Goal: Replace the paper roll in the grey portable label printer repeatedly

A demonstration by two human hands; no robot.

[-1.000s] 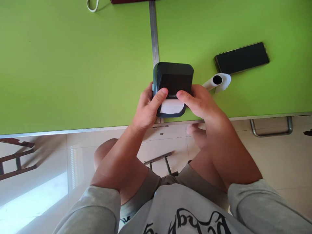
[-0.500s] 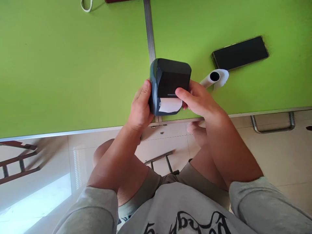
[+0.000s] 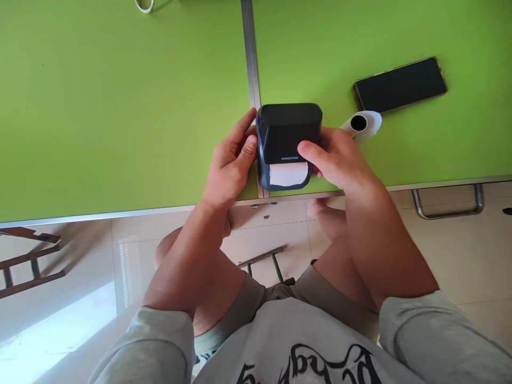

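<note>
A dark label printer [image 3: 290,133] is held over the front edge of the green table, with a white paper strip [image 3: 288,175] lying out of its lower front. My right hand [image 3: 334,157] grips its right side, the thumb on the top near the printed lettering and the other fingers mostly hidden beneath. At the printer's left side is my left hand [image 3: 234,162], its thumb and forefinger tips against the casing and the fingers somewhat spread. A white paper roll [image 3: 359,124] with a dark hollow core lies just beyond my right hand.
A black phone [image 3: 401,85] lies on the green table [image 3: 120,106] at the right, behind the roll. A metal strip [image 3: 251,58] runs along the table's seam. At the top left is a white loop [image 3: 144,6]. My legs and a metal bar are below the table edge.
The printer has shifted slightly right and turned to lie straighter, its lettering now clearer. My left hand's grip has loosened, with its forefinger extended up along the side. My right hand moved right with the printer.
</note>
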